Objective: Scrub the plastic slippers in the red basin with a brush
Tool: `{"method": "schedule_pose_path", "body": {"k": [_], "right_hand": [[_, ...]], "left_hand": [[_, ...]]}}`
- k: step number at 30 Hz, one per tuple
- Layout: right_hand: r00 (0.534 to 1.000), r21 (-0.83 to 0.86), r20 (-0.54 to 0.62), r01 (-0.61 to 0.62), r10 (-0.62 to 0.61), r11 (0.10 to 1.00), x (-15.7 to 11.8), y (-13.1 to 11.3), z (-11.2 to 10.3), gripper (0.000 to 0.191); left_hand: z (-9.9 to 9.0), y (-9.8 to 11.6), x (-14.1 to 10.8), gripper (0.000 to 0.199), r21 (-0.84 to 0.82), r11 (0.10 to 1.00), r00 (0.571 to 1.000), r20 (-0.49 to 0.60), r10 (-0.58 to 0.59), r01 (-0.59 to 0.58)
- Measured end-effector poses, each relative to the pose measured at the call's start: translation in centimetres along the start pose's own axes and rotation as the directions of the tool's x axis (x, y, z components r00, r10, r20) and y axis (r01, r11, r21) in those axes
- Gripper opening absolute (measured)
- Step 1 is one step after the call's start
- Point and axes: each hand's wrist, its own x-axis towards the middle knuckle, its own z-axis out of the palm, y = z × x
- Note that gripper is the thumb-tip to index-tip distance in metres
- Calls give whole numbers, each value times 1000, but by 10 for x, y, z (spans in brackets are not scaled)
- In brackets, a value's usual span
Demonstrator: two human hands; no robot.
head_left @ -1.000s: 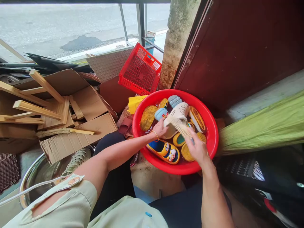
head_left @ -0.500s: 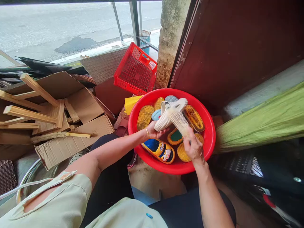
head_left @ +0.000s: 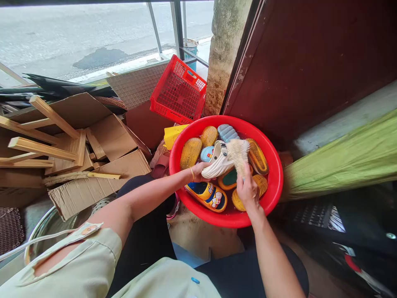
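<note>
My left hand (head_left: 201, 171) is closed around one end of a white clog (head_left: 218, 159), held above a red basin (head_left: 198, 213). In my right hand (head_left: 248, 190) is a pale scrub brush (head_left: 238, 155); its bristles lie against the far end of the clog and partly cover it. Under and around the clog, the basin holds several sandals: a yellow and blue one (head_left: 212, 196) with printed decoration, yellow soles turned up (head_left: 190, 153), a grey-blue sole (head_left: 228, 133) and a light blue piece (head_left: 206, 153). The brush handle is mostly hidden in my fingers.
Behind the basin leans a red plastic crate (head_left: 180, 89), beside a worn pillar (head_left: 228, 58). To the left lie flattened cardboard (head_left: 102, 186) and an upturned wooden stool (head_left: 52, 140). A green cloth (head_left: 341, 153) hangs at the right, near a dark red door (head_left: 316, 62).
The clog has turned so that more of its side and strap shows. My right hand and the brush have shifted slightly, the brush now more upright at the clog's far end.
</note>
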Motion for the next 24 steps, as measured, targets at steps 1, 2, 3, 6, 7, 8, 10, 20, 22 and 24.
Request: {"method": "schedule_pose_path", "body": {"k": [1, 2, 3, 6, 7, 8, 10, 20, 22, 24], "right_hand": [[996, -29, 2, -85, 85, 996, 7, 10, -1, 62], [986, -46, 7, -166, 166, 985, 14, 20, -3, 62], [971, -53, 10, -238, 239, 970, 20, 30, -4, 63], [937, -14, 8, -350, 350, 937, 31, 45, -3, 66], [936, 14, 10, -352, 352, 936, 32, 46, -2, 67], [938, 42, 13, -347, 347, 937, 32, 45, 0, 69], [940, 79, 23, -340, 339, 937, 30, 41, 2, 70], [947, 46, 12, -322, 322, 946, 30, 41, -10, 70], [952, 27, 8, -306, 306, 952, 28, 32, -11, 69], [964, 3, 38, -264, 264, 964, 23, 18, -11, 67]], "left_hand": [[1, -1, 2, 31, 34, 999, 999, -50, -5, 7], [2, -2, 3, 27, 70, 997, 995, -95, -6, 13], [4, -3, 5, 24, 110, 994, 991, -136, 4, 11], [7, -5, 10, 21, 280, 959, 954, -271, 124, -45], [8, -6, 12, 20, 373, 925, 925, -323, 200, -70], [8, -5, 12, 17, 474, 877, 890, -362, 278, -81], [9, -4, 11, 12, 638, 767, 829, -395, 395, -62], [45, 17, -40, 34, 988, -153, 642, 114, 758, 4], [53, 10, -39, 44, 975, -189, 664, 220, 714, -119], [58, 0, -33, 65, 965, -224, 717, 251, 650, -135]]}}
